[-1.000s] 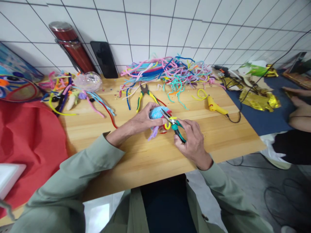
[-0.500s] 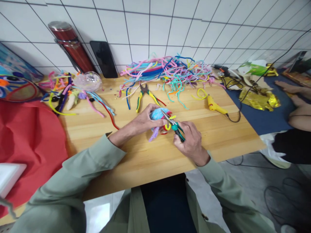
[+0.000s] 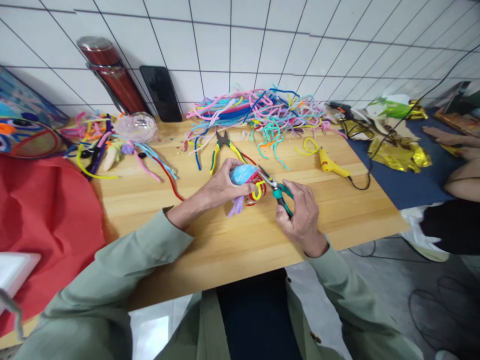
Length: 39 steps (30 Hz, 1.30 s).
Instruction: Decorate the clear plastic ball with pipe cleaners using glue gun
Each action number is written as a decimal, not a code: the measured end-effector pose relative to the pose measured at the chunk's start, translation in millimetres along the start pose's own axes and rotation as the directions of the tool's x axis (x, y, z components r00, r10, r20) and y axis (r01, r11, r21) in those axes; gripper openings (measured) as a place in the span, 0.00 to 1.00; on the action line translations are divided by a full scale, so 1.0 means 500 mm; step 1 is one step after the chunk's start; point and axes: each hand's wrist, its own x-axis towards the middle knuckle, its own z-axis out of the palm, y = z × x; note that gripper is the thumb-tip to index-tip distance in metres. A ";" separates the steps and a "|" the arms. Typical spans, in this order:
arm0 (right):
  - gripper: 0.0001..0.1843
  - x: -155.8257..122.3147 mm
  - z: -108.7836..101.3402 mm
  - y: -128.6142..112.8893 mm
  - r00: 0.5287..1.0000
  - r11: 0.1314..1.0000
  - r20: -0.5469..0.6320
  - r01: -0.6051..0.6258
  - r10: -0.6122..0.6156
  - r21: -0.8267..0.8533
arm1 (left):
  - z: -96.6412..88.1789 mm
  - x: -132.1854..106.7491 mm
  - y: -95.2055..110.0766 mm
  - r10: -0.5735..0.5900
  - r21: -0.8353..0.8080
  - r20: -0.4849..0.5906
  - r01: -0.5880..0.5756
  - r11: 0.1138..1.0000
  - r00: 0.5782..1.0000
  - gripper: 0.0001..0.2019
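My left hand is closed around a pipe-cleaner craft piece, light blue on top with red, yellow and purple parts. A yellow loop stands out on its right side, and a purple bit hangs below. In my right hand are needle-nose pliers with green and black handles. Their jaws point up and left, close beside the red edge of the piece; whether they touch it I cannot tell. Behind my left hand lies a second pair of pliers with yellow and green handles, jaws away from me.
Along the tiled wall lie a heap of pipe cleaners, a black phone and a red thermos. A yellow glue gun with a cord rests at right. Red cloth covers the left. Another person's hand is at far right.
My right hand has drawn the pliers slightly right and down, off the front of the craft piece, so its red and yellow side shows more. My left hand has hardly moved.
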 end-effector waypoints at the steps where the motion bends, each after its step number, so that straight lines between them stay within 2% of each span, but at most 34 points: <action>1: 0.33 -0.003 -0.005 0.012 1.000 1.000 -0.005 -0.018 0.018 -0.010 | -0.001 0.001 -0.002 0.007 0.013 -0.015 -0.007 1.000 1.000 0.35; 7: 0.29 -0.022 -0.027 0.107 0.992 0.983 0.021 -0.122 0.126 -0.140 | -0.001 0.006 -0.012 0.038 0.062 -0.048 -0.035 0.997 0.998 0.35; 10: 0.24 -0.036 -0.022 0.148 0.985 0.966 0.091 -0.124 0.148 -0.228 | 0.001 0.007 -0.012 0.080 0.109 -0.094 -0.070 0.992 0.992 0.36; 13: 0.23 -0.037 -0.014 0.159 0.971 0.970 0.184 -0.109 0.150 -0.216 | 0.004 0.007 -0.012 0.108 0.123 -0.111 -0.094 0.988 0.988 0.36; 16: 0.24 -0.008 -0.013 0.122 0.972 0.990 0.186 -0.133 0.141 -0.054 | 0.005 0.005 -0.013 0.116 0.120 -0.113 -0.102 0.988 0.987 0.36; 20: 0.23 0.068 -0.013 0.029 0.984 0.966 0.121 -0.151 0.128 0.208 | 0.005 0.002 -0.012 0.116 0.146 -0.116 -0.098 0.984 0.987 0.35; 24: 0.12 0.115 0.010 -0.035 0.997 0.944 0.063 -0.072 0.054 0.323 | 0.006 0.003 -0.010 0.124 0.152 -0.117 -0.105 0.983 0.985 0.35; 26: 0.08 0.114 0.024 -0.048 1.000 0.955 0.014 -0.010 0.006 0.297 | 0.007 0.005 -0.013 0.139 0.145 -0.123 -0.121 0.982 0.983 0.35; 29: 0.08 0.098 0.035 -0.057 0.991 0.973 -0.073 0.123 -0.111 0.197 | 0.010 0.008 -0.021 0.157 0.127 -0.138 -0.140 0.982 0.978 0.35; 31: 0.10 0.090 0.035 -0.062 0.981 0.970 -0.126 0.169 -0.149 0.173 | 0.010 0.009 -0.024 0.155 0.118 -0.140 -0.139 0.983 0.978 0.36; 35: 0.22 0.098 0.027 -0.070 0.991 0.968 -0.124 0.082 -0.054 0.236 | 0.008 0.006 -0.018 0.137 0.114 -0.112 -0.125 0.986 0.984 0.36; 39: 0.09 0.114 0.028 -0.066 0.995 0.943 -0.090 -0.013 0.045 0.332 | 0.009 0.002 -0.006 0.108 0.102 -0.092 -0.098 0.990 0.990 0.37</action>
